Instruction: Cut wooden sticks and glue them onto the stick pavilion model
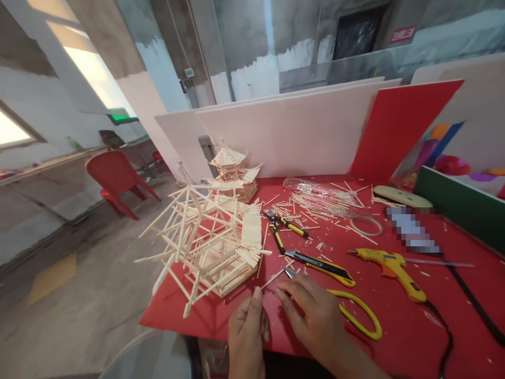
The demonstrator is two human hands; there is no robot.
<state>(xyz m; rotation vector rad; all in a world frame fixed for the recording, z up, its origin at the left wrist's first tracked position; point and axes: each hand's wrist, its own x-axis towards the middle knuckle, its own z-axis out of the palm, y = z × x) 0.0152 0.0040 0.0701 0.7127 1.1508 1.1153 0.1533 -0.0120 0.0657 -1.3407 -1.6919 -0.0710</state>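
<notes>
Near the table's front edge, my left hand (248,323) is closed, thumb against fingers, at the near end of a thin wooden stick (273,278). The stick slants away to the right. Beside it, my right hand (311,310) is bent with thumb and fingertips close together; whatever they pinch is too small to make out. Yellow-handled scissors (374,316) lie partly hidden under this hand, their metal tip showing beyond the knuckles. Left of the hands stands a half-open pavilion model (221,258) built of wooden sticks, its roof a bare frame on one side.
Beyond the hands lie a utility knife (323,267), wire strippers (278,231), and a yellow glue gun (390,263) with a cord. Loose sticks (323,202), a tape roll (366,225) and a smaller finished pagoda (229,168) sit farther back. White boards (284,131) stand behind.
</notes>
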